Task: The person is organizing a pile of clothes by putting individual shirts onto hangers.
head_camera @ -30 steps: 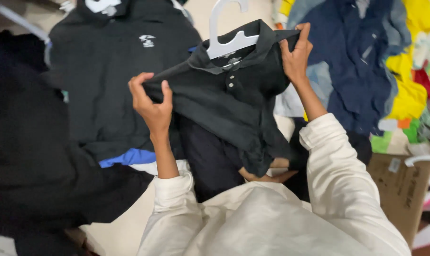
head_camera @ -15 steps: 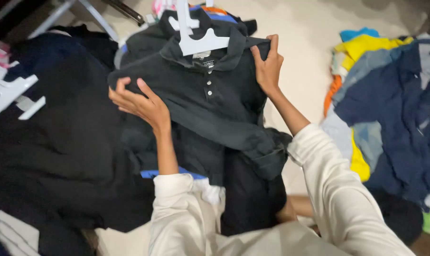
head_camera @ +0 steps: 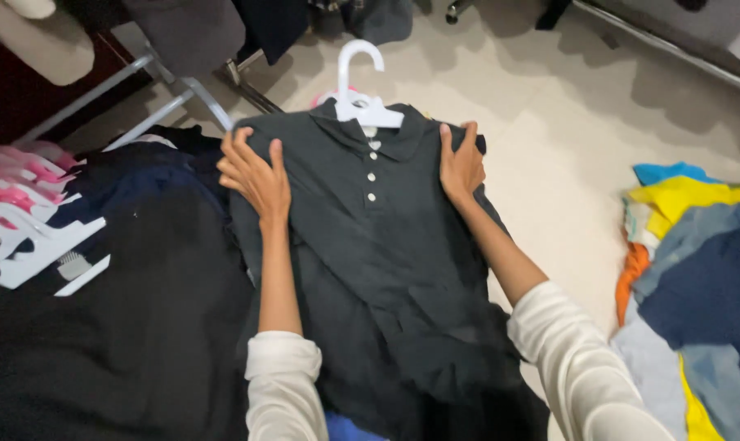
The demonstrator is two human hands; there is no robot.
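Note:
A black polo shirt [head_camera: 370, 245] with white buttons hangs on a white plastic hanger [head_camera: 362, 82] and lies spread in front of me. My left hand [head_camera: 251, 175] grips its left shoulder and sleeve. My right hand [head_camera: 461, 163] grips its right shoulder. Both my arms wear white sleeves. The shirt's lower part is bunched over other dark clothes below it.
A heap of black garments [head_camera: 117, 327] lies at the left, with white and pink hangers [head_camera: 27, 220] on its edge. A pile of blue, yellow and orange clothes [head_camera: 697, 269] sits at the right. Metal rack legs [head_camera: 174, 90] stand on the beige floor behind.
The shirt has moved from tilted and crumpled to flat and straight, collar up. My view has shifted left, so the coloured pile sits further right.

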